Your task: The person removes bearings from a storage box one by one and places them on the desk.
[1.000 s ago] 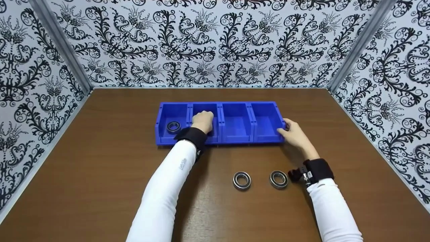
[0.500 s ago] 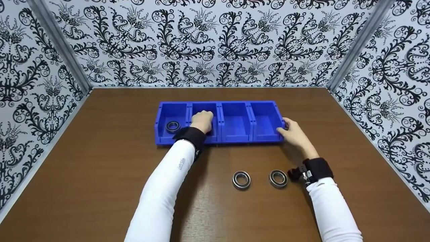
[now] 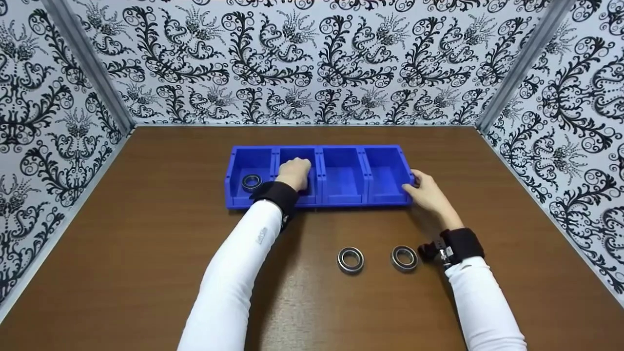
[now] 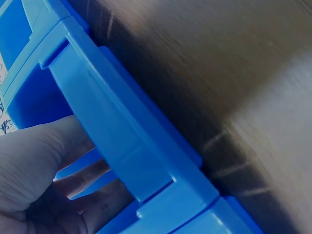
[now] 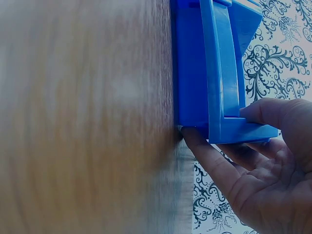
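A blue parts bin [image 3: 343,200] with several compartments in a row stands on the table. My left hand [image 3: 294,174] reaches down into its second compartment from the left; in the left wrist view, the front wall [image 4: 105,117] hides the fingertips, and I cannot tell what they hold. With my right hand [image 3: 425,192] I grip the bin's right end. The right thumb [image 5: 265,111] lies over the rim, and the fingers [image 5: 214,163] are against the outer side, one reaching its lower edge. A ball bearing [image 3: 251,183] lies in the leftmost compartment.
Two more ball bearings lie on the table in front of the bin, one left [image 3: 350,260] and one right [image 3: 404,259], the latter close to the right wrist camera [image 3: 428,252]. Patterned walls [image 3: 302,58] enclose the brown table [image 3: 146,234] at the back and sides.
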A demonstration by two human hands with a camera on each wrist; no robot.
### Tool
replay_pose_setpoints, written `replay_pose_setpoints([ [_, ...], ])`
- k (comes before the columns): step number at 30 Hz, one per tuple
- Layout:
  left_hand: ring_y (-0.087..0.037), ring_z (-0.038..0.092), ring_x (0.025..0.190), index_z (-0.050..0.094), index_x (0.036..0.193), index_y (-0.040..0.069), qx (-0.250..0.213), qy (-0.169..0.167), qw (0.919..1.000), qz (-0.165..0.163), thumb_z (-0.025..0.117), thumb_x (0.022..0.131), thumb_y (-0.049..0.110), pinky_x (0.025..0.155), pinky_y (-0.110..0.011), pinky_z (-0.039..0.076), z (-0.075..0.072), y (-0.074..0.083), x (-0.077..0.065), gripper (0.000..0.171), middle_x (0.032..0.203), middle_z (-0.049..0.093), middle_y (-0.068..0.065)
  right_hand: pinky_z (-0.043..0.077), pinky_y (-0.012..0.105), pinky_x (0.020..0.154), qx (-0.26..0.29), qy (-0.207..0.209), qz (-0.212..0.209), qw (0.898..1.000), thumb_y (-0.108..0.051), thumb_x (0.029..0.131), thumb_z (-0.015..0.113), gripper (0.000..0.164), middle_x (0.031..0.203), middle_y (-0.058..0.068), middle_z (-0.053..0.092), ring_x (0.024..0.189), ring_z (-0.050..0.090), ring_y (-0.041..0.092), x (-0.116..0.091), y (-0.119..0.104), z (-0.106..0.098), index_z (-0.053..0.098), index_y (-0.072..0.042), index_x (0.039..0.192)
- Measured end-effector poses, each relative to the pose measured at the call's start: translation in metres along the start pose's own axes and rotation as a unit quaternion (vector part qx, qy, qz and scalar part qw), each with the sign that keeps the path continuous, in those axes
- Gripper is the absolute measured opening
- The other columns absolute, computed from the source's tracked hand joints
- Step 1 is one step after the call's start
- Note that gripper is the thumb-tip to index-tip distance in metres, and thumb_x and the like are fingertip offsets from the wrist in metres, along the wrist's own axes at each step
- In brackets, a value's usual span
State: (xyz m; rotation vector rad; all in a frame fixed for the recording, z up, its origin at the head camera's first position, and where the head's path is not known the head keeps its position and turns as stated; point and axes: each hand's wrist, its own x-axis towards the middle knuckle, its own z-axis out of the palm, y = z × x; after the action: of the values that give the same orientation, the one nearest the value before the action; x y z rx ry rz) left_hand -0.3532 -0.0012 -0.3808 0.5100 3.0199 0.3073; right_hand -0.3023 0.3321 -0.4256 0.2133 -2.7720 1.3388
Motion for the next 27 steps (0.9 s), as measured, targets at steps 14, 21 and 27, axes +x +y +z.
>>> replay_pose_setpoints([
  [14, -0.041, 0.067, 0.116, 0.069, 0.110, -0.003, 0.016, -0.018, 0.9997, 0.010, 0.068, 0.086, 0.000, 0.097, -0.053, 0.057, -0.008, -0.006, 0.003, 0.024, 0.126, 0.069, -0.024, 0.048, 0.015, 0.086, 0.017, -0.001, 0.003, 1.000, 0.002, 0.103, 0.051, 0.043, 0.131, 0.037, 0.060, 0.116, 0.061, 0.037, 0.001, -0.003, 0.000, 0.046, 0.019, 0.142],
  [21, -0.041, 0.066, 0.120, 0.068, 0.118, -0.003, 0.011, -0.030, 0.9995, 0.007, 0.069, 0.088, 0.000, 0.101, -0.052, 0.056, -0.016, -0.001, 0.000, 0.030, 0.131, 0.068, -0.024, 0.050, 0.019, 0.089, 0.011, 0.003, 0.002, 1.000, 0.002, 0.103, 0.052, 0.043, 0.132, 0.038, 0.059, 0.116, 0.061, 0.036, 0.002, -0.002, 0.000, 0.046, 0.020, 0.142],
  [27, -0.042, 0.066, 0.121, 0.069, 0.118, -0.003, 0.017, -0.021, 0.9995, 0.014, 0.077, 0.086, 0.003, 0.100, -0.053, 0.056, -0.020, 0.001, -0.002, 0.034, 0.130, 0.068, -0.024, 0.050, 0.014, 0.083, 0.031, -0.003, 0.006, 1.000, 0.002, 0.102, 0.052, 0.047, 0.134, 0.039, 0.058, 0.119, 0.061, 0.040, 0.000, -0.003, 0.000, 0.043, 0.020, 0.144],
])
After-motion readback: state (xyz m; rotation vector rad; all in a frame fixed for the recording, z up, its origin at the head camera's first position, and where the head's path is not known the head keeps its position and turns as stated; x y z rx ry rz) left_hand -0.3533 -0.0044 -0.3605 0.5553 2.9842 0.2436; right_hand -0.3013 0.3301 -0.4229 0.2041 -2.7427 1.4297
